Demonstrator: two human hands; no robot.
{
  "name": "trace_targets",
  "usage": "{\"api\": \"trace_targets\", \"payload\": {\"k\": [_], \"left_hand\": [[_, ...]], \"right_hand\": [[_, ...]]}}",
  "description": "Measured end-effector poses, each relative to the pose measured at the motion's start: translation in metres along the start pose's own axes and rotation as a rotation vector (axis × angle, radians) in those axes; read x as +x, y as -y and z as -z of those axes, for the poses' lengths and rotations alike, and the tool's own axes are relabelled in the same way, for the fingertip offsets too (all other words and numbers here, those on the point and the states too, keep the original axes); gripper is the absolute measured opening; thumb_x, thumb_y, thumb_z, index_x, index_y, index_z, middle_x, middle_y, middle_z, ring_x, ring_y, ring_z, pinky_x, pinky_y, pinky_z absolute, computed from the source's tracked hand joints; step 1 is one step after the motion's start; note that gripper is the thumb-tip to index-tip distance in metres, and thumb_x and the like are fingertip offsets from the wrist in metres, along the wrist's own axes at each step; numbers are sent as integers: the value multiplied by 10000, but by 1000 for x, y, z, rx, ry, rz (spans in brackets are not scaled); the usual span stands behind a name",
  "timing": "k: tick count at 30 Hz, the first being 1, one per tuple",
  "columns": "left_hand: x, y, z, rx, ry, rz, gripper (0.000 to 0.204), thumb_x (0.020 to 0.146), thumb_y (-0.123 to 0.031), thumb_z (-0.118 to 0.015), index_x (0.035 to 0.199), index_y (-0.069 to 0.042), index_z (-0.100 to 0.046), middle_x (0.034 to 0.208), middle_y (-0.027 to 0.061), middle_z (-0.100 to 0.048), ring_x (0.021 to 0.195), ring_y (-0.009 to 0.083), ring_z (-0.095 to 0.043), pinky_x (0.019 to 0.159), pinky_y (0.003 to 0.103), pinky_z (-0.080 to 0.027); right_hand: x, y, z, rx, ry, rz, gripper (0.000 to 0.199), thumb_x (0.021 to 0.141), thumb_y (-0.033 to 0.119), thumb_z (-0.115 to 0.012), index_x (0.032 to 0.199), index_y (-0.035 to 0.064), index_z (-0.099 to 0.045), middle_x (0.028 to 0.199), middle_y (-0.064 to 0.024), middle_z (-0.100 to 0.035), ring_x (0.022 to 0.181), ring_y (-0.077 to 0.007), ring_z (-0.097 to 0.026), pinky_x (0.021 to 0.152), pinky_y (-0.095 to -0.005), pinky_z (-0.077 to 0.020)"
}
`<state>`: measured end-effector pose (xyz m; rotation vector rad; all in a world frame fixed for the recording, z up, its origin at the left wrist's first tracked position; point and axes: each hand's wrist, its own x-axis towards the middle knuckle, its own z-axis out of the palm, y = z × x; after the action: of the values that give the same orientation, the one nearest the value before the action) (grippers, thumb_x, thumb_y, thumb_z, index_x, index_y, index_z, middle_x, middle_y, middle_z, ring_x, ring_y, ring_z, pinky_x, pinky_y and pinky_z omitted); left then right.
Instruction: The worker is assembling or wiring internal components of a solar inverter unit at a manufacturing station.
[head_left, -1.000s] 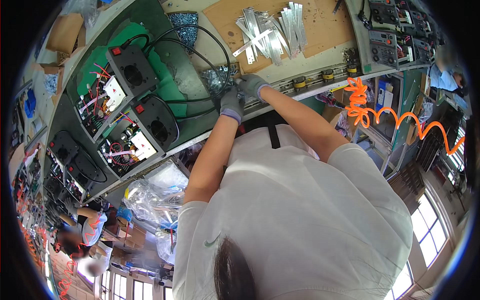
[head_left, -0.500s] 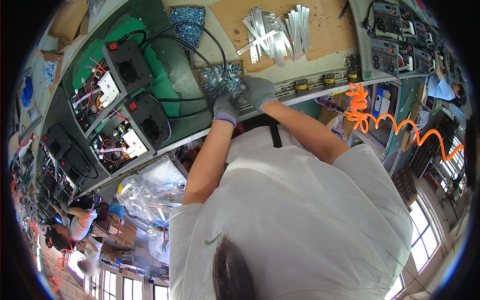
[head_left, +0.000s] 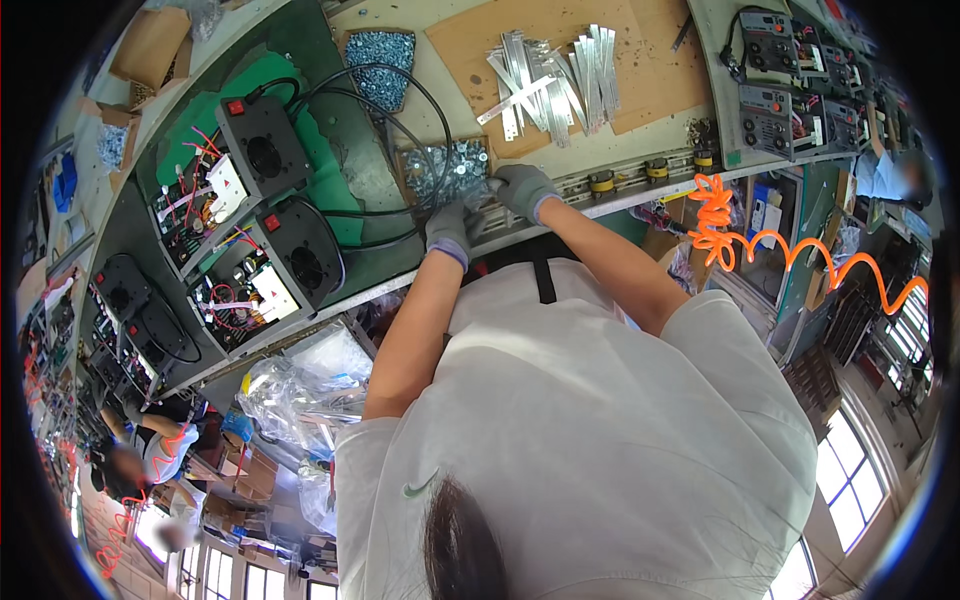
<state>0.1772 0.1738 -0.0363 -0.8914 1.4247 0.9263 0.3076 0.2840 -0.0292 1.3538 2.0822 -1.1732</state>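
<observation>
My left hand [head_left: 449, 228], in a grey glove with a purple cuff, is at the near edge of a small tray of loose metal fasteners [head_left: 447, 168]. Its fingers are closed, and whatever they hold is too small to name. Just right of the tray, my right hand [head_left: 524, 191] in a matching glove has its fingers curled in a pinch; what lies in them is hidden. Both hands are over the near end of a metal rail [head_left: 570, 187] along the bench edge. A black cable [head_left: 385, 212] loops beside my left hand.
Two black machine housings [head_left: 262, 150] with exposed wiring stand at left. A tray of bluish screws [head_left: 377, 70] and flat metal strips [head_left: 545, 88] on cardboard [head_left: 650, 60] lie beyond my hands. An orange coiled hose [head_left: 770, 235] hangs at right. Other people work farther off.
My hands have moved slightly apart, and the right hand's fingers have drawn back from the left's. More of the fastener tray shows. The whole view has shifted slightly.
</observation>
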Motion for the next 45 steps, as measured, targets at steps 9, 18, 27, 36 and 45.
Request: {"api": "trace_targets", "payload": {"k": [9, 18, 27, 36, 45], "left_hand": [[-8, -3, 25, 1741, -23, -963, 346, 859, -282, -685, 1176, -144, -698, 1144, 163, -677, 1098, 340, -643, 914, 457, -522], [18, 1, -24, 1912, 278, -820, 271, 885, -263, -608, 1116, -160, -708, 1121, 129, -682, 1041, 332, -656, 869, 453, -536], [-64, -34, 127, 1774, -319, -1299, 484, 835, -262, -646, 1299, -133, -606, 1341, 108, -589, 1203, 335, -576, 1005, 492, -457], [-56, -50, 173, 1839, -35, -1249, 784, 827, -337, -668, 1507, -64, -387, 1543, 193, -421, 1476, 369, -334, 1236, 490, -199], [-61, -35, 134, 1817, 227, -1163, 872, 859, -375, -667, 1570, -73, -261, 1635, 172, -269, 1546, 331, -169, 1258, 471, -139]], "right_hand": [[90, 26, 114, 359, -365, 0, 387, 951, 392, -589, 1134, 79, -723, 1104, -186, -718, 1034, -388, -668, 916, -412, -514], [242, 82, 196, 85, -517, 20, 512, 924, 484, -596, 1286, 128, -662, 1252, -173, -675, 1160, -371, -625, 1004, -434, -484], [158, 118, 151, 261, -542, 417, 309, 919, 312, -634, 1166, 132, -675, 1046, -134, -680, 975, -332, -657, 854, -446, -524], [41, 192, 27, -514, 73, 1042, 293, 869, 296, -683, 1099, 115, -688, 1127, -81, -636, 1133, -301, -563, 949, -449, -430], [-22, 126, 42, -303, -14, 177, 879, 654, 420, -879, 1398, 107, -532, 1334, -188, -554, 1292, -372, -489, 1122, -448, -368]]}}
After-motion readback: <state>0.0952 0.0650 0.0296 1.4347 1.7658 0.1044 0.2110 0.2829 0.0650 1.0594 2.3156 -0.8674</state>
